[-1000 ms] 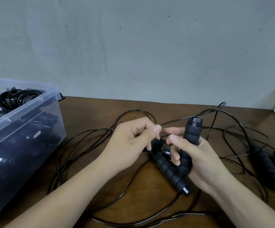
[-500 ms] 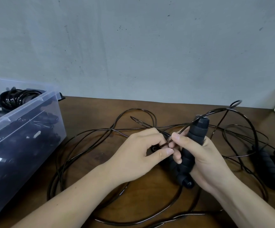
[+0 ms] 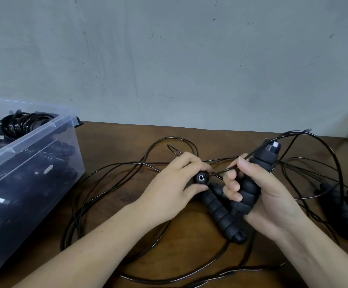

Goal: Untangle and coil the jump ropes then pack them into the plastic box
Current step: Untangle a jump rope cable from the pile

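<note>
We see the right hand (image 3: 273, 202) curled round one black ribbed handle (image 3: 261, 169), held nearly upright, its thumb pressing the cord (image 3: 300, 132) against the foam; the left hand (image 3: 169, 190) pinches the round cap of a second handle (image 3: 221, 213) between thumb and fingertips, and that handle slants down toward us beneath the right fingers; both sit over the middle of the table (image 3: 117, 138), though we cannot tell whether the lower tip touches the wood. The cord is thin, glossy and black; it arches from the upright handle's top and lies in loose crossed loops around both forearms. On the left, the clear box (image 3: 44, 142) holds coiled ropes (image 3: 21, 123), its wall near the outermost loop; on the right, two spare handles (image 3: 343, 213) lie close; the wall (image 3: 169, 59) bounds the table behind; bare wood shows between box and hands.
</note>
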A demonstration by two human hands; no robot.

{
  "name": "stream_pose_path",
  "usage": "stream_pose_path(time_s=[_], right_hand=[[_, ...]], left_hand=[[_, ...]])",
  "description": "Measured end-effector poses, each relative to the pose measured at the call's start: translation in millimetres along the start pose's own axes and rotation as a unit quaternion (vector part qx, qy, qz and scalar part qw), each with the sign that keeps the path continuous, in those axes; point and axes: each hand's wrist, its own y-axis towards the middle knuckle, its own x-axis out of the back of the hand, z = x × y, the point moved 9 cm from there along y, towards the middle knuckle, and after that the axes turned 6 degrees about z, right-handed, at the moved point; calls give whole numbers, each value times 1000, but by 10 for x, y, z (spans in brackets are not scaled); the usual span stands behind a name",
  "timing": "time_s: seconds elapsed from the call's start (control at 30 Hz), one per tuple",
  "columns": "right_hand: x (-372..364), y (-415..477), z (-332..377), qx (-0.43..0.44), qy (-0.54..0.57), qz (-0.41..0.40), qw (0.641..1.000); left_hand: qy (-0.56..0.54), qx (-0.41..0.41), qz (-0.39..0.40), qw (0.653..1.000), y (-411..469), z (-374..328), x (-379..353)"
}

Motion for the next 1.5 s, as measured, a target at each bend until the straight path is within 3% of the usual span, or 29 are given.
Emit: stream_pose_path(time_s=[0.3,0.47,0.57,0.67,0.8,0.87,0.93,1.07,1.23,1.5], right_hand=[[194,35,38,7,-11,-96,995],[340,10,-7,-28,-42,-162,985],[344,-11,-99,-72,-71,-168,981],[301,-15,-137,-88,-103,-148,980],[280,-26,-223,-124,-143,-147,971],[285,-42,-292,-137,-116,-154,971],[260,-53,-337,-141,-95,-149,974],[207,-25,-300,-83,-89,-129,984],[144,-16,-275,-52,-137,-120,982],[75,-57,-187,-4,-319,-114,941]], left_hand=[[-96,56,-93,989,-80,98,358],[-153,104,-87,979,-69,204,400],[-268,172,-104,942,-78,349,375],[-385,235,-123,884,-120,544,340],[-527,297,-83,792,-182,592,82],[-547,310,-81,773,-165,587,-29],[-527,315,-74,786,-135,584,-107],[-451,278,-28,848,-98,469,-168],[-508,234,-14,829,-116,323,-187],[-474,181,7,862,-94,192,-172]])
